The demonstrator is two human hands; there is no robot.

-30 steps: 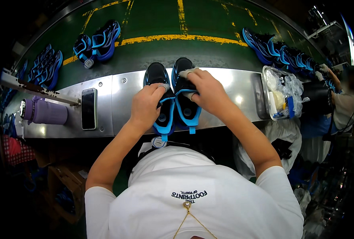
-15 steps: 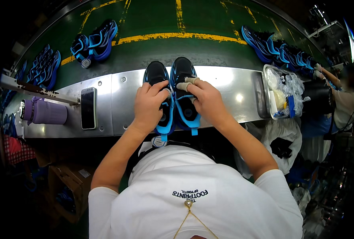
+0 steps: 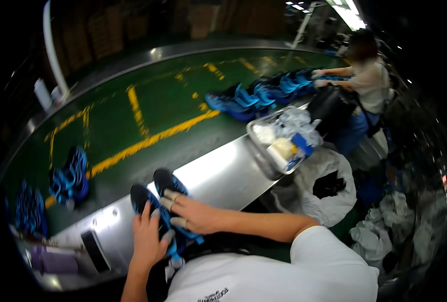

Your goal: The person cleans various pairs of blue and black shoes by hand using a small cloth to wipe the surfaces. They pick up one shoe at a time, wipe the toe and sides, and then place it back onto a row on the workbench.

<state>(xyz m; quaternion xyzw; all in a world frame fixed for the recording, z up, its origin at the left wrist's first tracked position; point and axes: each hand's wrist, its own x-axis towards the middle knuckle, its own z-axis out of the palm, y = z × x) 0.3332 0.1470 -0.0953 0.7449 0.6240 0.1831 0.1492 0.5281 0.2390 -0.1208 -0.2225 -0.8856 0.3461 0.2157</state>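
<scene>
A pair of black and blue sneakers stands side by side on the steel ledge, toes pointing away from me. My left hand [image 3: 148, 236] is on the left sneaker [image 3: 141, 197], its fingers over the upper and its thumb near the opening. My right hand [image 3: 195, 211] grips across the right sneaker [image 3: 165, 182], with pale finger covers on several fingertips. Both hands hide much of the laces and openings. The picture is somewhat blurred.
The steel ledge [image 3: 218, 176] borders a green conveyor [image 3: 173, 110] carrying more sneakers [image 3: 70, 176]. A phone [image 3: 95, 250] and purple bottle [image 3: 54, 260] are at left. At right are a metal tray [image 3: 263, 156] of plastic bags, a white sack [image 3: 329, 201] and a co-worker [image 3: 369, 80].
My view has swung to the right, so the sneakers and hands appear lower left and the co-worker shows more fully. Both hands remain on the sneakers.
</scene>
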